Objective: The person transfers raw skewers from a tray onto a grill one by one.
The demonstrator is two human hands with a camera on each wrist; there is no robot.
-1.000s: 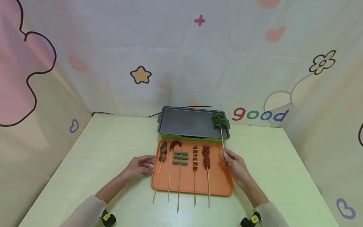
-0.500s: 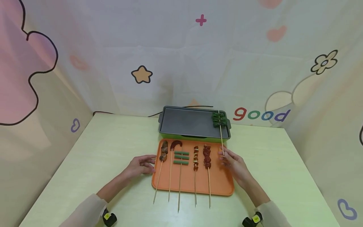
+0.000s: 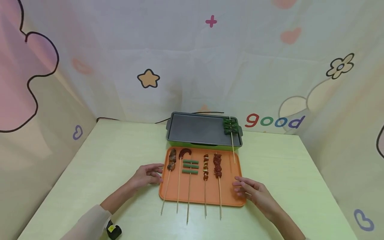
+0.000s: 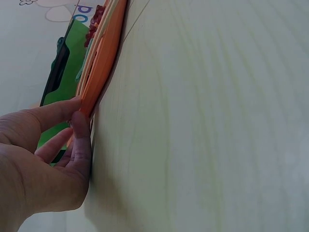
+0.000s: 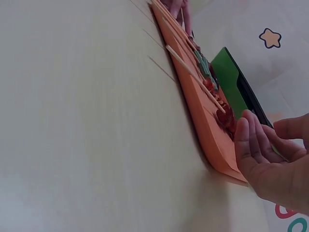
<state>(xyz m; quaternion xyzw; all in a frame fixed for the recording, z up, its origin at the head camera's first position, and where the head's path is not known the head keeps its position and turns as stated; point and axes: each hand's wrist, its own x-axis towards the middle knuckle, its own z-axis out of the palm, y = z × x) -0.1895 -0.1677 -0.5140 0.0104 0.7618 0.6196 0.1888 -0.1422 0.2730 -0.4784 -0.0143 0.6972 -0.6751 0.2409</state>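
A skewer of green leafy pieces (image 3: 230, 126) lies on the right end of the dark griddle (image 3: 195, 128), its bare stick reaching over the orange tray (image 3: 231, 196). Over the tray's right edge my right hand (image 3: 255, 191) hovers with relaxed fingers and holds nothing. My left hand (image 3: 147, 175) rests its loosely bent fingertips at the tray's left edge. On the tray lie a mushroom-like skewer (image 3: 172, 160), a curled dark red skewer (image 3: 185, 152), a skewer of green sticks (image 3: 190, 166), a small red-and-yellow skewer (image 3: 205, 166) and a dark red meat skewer (image 3: 217, 165).
The griddle's green base stands directly behind the tray, near the printed curtain (image 3: 192, 83). A black cord (image 3: 163, 120) runs behind it. Stick ends overhang the tray's front edge onto the pale table (image 3: 120, 146).
My right hand has let go of the green leafy skewer's stick and drawn back toward the tray's front right. The skewer stays on the griddle. My left hand keeps its place.
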